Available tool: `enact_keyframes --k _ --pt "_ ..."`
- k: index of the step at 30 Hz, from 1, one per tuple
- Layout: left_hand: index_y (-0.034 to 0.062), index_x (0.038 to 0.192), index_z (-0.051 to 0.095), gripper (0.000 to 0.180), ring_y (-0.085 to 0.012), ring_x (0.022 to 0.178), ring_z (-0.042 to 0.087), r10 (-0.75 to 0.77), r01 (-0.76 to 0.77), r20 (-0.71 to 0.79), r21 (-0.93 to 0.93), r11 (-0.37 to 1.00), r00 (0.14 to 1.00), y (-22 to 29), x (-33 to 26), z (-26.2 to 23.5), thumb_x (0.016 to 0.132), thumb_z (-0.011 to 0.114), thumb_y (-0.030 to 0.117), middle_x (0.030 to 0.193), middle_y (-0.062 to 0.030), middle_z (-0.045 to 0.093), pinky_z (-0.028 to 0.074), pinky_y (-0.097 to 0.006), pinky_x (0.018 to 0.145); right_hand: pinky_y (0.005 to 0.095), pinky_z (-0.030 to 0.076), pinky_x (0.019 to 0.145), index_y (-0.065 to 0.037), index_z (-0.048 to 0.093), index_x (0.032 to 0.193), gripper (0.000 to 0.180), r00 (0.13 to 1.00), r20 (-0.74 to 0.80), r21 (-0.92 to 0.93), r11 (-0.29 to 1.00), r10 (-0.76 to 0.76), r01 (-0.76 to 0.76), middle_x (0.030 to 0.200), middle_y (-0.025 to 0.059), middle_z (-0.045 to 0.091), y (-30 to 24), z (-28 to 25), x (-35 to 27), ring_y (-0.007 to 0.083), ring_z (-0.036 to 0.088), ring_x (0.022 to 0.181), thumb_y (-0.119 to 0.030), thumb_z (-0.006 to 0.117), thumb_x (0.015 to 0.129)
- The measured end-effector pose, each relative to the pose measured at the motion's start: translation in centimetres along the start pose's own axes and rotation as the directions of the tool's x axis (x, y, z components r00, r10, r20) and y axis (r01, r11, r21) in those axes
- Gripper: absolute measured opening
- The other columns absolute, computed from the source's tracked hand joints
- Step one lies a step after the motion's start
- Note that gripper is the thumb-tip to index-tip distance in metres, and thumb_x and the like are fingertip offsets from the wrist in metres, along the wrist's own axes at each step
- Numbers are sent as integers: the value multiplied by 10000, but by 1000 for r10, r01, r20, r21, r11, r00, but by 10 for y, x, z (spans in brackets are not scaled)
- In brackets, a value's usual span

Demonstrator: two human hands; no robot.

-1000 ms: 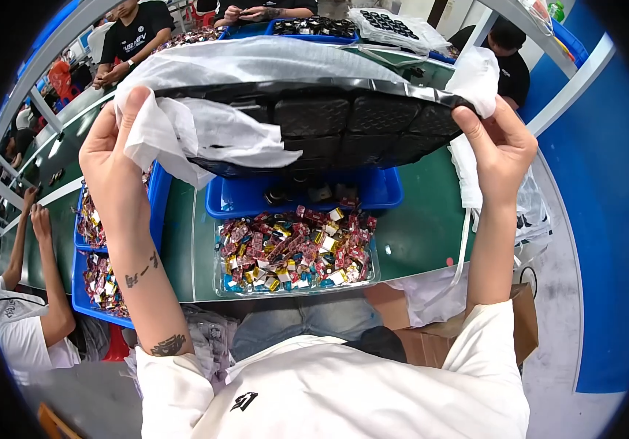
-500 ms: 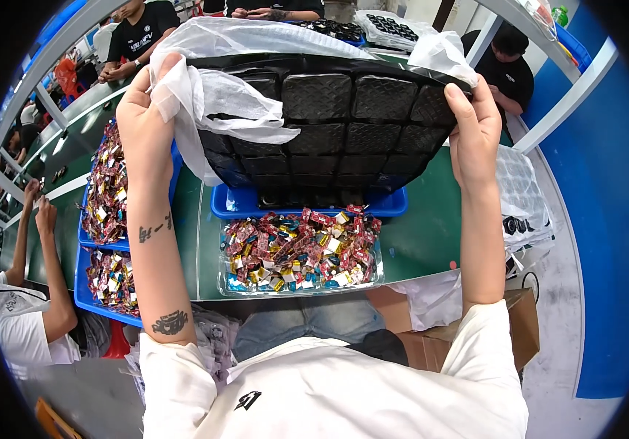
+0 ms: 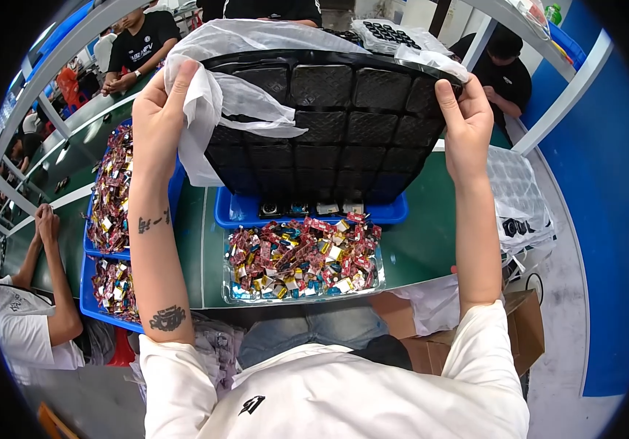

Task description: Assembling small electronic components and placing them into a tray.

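My left hand (image 3: 159,110) is closed on the left end of a black plastic compartment tray (image 3: 322,135) and on a thin white sheet (image 3: 201,91). The sheet drapes along the tray's top edge and hangs over its upper left corner. At the opposite end, my right hand (image 3: 467,113) grips the tray's upper right corner and the sheet's end. Tilted up steeply, the tray stands above a blue bin (image 3: 391,212), where several small black and silver pieces (image 3: 298,210) show under its lower edge. Closer to me sits a clear tray (image 3: 252,298) heaped with small red, yellow, white and teal parts (image 3: 303,256).
Blue bins (image 3: 102,313) of similar small parts stand on the green table (image 3: 424,245) at left. Stacked clear trays (image 3: 516,194) lie at right beside a grey frame post (image 3: 563,91). A cardboard box (image 3: 523,329) is below. Other people sit around the tables.
The black tray has shifted slightly, and its lower edge has come up, uncovering small pieces in the blue bin. My left hand has moved a little right. A co-worker's hands at left have lowered.
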State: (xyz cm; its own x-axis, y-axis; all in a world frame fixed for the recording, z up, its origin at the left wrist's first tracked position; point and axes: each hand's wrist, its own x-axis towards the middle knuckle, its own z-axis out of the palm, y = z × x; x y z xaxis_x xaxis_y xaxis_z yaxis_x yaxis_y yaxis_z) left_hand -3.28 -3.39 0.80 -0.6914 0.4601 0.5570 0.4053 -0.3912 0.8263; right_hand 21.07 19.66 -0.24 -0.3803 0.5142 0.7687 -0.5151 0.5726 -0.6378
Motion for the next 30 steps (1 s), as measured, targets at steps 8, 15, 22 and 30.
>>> enact_keyframes --k 8,15,22,30 --pt "34 1024 651 269 -21 624 529 5 -5 13 16 1000 1000 10 14 10 911 606 274 778 28 627 399 -176 535 216 422 840 12 573 1099 259 1000 -30 107 994 4 -1 1009 53 625 -5 3 15 89 568 921 -138 626 896" --pt "52 1195 594 332 -57 804 578 -48 41 80 90 995 996 17 42 5 911 584 225 989 -13 641 453 -205 666 244 468 815 8 580 1120 231 997 -9 226 971 75 -71 996 59 653 -4 3 43 126 608 902 -118 556 928" --pt "35 1135 575 295 -123 773 625 -123 135 119 -94 986 985 4 107 -20 957 470 245 947 -54 640 536 -269 664 232 490 702 7 623 1013 201 977 -3 313 928 215 -203 883 42 662 20 -17 78 117 620 783 -165 552 937" --pt "-1 1135 583 288 -126 806 634 -242 244 485 59 968 841 -3 93 17 946 492 196 984 -68 650 536 -273 699 394 541 851 -5 549 1088 238 851 -153 470 794 503 -385 1057 103 627 71 -68 76 224 623 971 -199 480 968"
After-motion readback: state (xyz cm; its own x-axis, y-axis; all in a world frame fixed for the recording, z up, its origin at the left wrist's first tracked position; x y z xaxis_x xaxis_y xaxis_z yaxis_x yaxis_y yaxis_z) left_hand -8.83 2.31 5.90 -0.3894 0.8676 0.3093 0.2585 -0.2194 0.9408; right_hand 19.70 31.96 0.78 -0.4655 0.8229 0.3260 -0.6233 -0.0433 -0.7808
